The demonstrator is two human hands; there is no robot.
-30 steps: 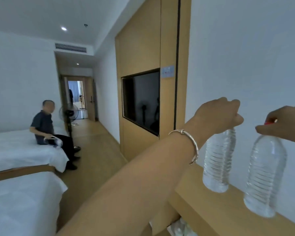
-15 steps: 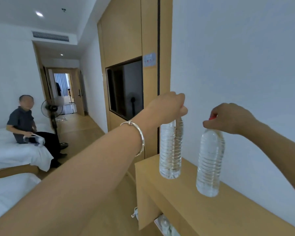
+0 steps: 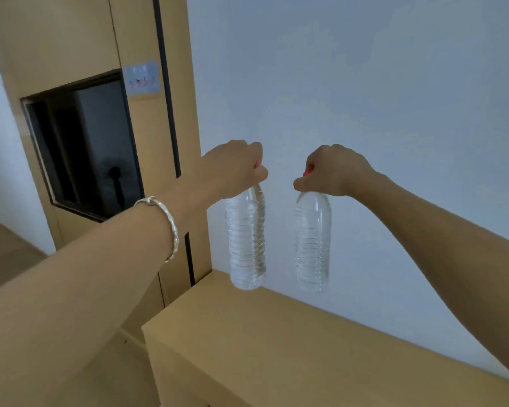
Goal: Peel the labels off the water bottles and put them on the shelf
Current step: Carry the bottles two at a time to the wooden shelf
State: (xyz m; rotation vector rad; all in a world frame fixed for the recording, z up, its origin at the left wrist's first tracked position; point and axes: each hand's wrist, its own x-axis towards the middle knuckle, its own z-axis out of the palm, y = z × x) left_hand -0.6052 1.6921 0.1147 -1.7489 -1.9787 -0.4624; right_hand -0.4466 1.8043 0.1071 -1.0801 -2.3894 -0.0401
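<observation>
The left hand (image 3: 232,168), a bracelet (image 3: 165,221) on its wrist, pinches the left bottle (image 3: 246,242) by the cap, fingers (image 3: 259,174) clenched round it. The bottle hangs at 6 o'clock, plumb for setting down. At 3 o'clock the right hand (image 3: 332,171) grips the right bottle (image 3: 313,242) likewise. Both look label-free and hang over the shelf (image 3: 276,348) by the wall; contact is unclear.

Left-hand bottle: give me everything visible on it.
The left bottle is clear ribbed plastic, label-free, seemingly full of water. It hangs upright from the left hand, which grips its neck and hides most of the reddish cap. Its base is at the back left corner of the wooden shelf; contact is unclear. The right bottle hangs beside it, apart.
</observation>
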